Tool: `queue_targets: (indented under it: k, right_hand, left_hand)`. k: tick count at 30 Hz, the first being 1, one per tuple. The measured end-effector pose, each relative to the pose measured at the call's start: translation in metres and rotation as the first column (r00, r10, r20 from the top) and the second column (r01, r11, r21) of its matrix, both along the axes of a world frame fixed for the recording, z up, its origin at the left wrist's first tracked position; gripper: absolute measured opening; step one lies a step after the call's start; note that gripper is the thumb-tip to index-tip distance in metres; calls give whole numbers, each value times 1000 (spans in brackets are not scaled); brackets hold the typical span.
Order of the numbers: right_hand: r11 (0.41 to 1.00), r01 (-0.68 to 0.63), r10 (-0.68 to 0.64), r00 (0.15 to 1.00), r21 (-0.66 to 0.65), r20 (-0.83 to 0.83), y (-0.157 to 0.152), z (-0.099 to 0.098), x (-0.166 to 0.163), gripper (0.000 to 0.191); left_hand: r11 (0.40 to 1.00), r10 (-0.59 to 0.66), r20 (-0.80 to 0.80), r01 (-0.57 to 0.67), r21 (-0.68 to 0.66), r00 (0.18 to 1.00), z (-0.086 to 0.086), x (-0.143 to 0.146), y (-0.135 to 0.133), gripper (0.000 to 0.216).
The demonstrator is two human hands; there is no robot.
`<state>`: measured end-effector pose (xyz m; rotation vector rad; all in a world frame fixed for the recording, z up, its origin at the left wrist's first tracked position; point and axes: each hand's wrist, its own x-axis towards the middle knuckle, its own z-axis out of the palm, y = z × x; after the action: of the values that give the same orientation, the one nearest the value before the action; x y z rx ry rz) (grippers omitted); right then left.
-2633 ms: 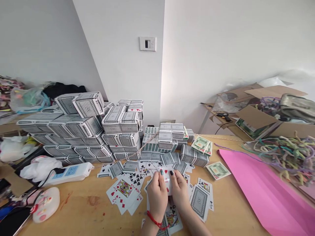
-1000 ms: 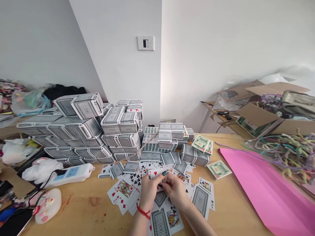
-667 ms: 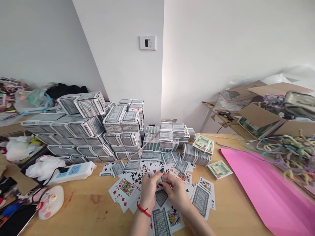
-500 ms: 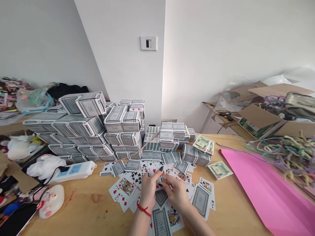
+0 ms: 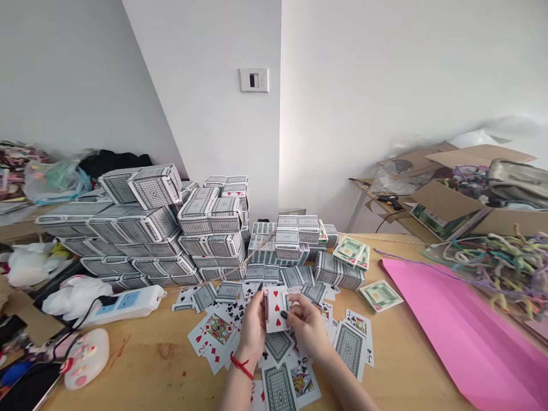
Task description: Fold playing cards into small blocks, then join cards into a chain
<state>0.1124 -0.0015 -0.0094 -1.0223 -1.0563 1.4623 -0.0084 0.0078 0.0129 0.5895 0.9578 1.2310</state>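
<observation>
Between my two hands a three of hearts playing card (image 5: 276, 313) is held face up, its side edges folded so strips of patterned back show. My left hand (image 5: 253, 322) grips its left side, and a red cord bracelet circles that wrist. On the card's right side, my right hand (image 5: 306, 324) pinches it with the thumb on the front. Loose cards lie spread below and around both hands, among them a jack of diamonds (image 5: 220, 329), a face-down card (image 5: 279, 386) and another face-down card (image 5: 350, 347). Fingers hide part of the held card's edges.
Blocks made of folded cards (image 5: 149, 222) are stacked at the back left, with more blocks (image 5: 298, 234) at centre. Green card boxes (image 5: 381, 295) lie on the right beside pink paper (image 5: 432, 308). A power strip (image 5: 128, 305) and a white mouse-shaped object (image 5: 88, 358) are at left.
The card has been raised and turned so its three of hearts face shows. My hands have moved apart to its two sides. The view has shifted slightly.
</observation>
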Motion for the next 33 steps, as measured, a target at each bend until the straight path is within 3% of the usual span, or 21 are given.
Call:
queue_targets:
  k: [3,7,11,15,26,33]
  right_hand:
    - [999,30,-31,999,-24,-21,1,1,3,41]
    - [999,37,-37,999,-17,31,0,4,5,35]
    - [998,67,-69,991,19,116,-1,6,7,30]
    - [988,139,-146,979,60,139,1,10,11,28]
    - [995,71,-71,997,-65,-7,2,20,15,28]
    - [994,68,-73,996,-89,-54,1,20,13,22]
  left_hand:
    - [1000,-2,-13,2,5,1000,-1,-4,2,24]
    - [1000,-3,-199,8,25,980,-6,-6,5,23]
    - [992,16,-416,37,119,909,-11,-5,4,26]
    - [980,61,-529,51,194,846,-12,-4,3,27]
    - [971,-58,-490,163,174,870,-2,0,-4,37]
    - [970,5,-504,118,212,864,-3,-1,-5,37]
